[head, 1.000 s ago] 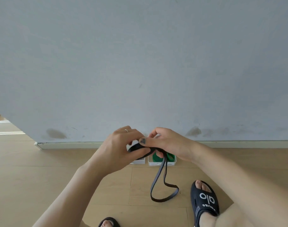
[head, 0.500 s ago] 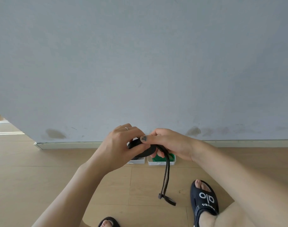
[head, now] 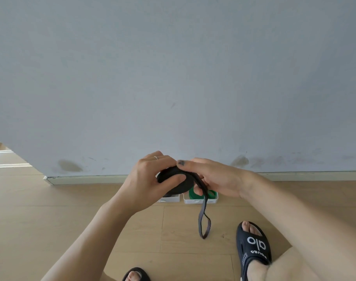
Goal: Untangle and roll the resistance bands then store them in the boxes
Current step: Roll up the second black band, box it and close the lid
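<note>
- Black, flat and rubbery-looking, the resistance band (head: 174, 180) is being wound into a thick disc-shaped coil held in the air between both hands, above the floor and in front of the boxes.
- The left hand (head: 146, 179) is gripping the coil, thumb pressing across its flat face and fingers curling behind, probably to keep the wraps from springing loose.
- The right hand (head: 211, 179) is pinching the coil's upper edge with its thumb while its fingers are curling under the strap, seemingly feeding it onto the roll.
- A short unrolled loop (head: 203, 222) is hanging limp below the right hand, so the rolling is looking nearly done.
- Two small white boxes are sitting against the skirting: the right box (head: 200, 200) is already holding a green rolled band (head: 193, 194); the left box (head: 170, 199) is mostly hidden behind the left hand, its contents unclear, likely waiting for this coil.
- Pale wood-grain planks are making up the floor (head: 51, 220), under a scuffed matte grey wall (head: 173, 78).
</note>
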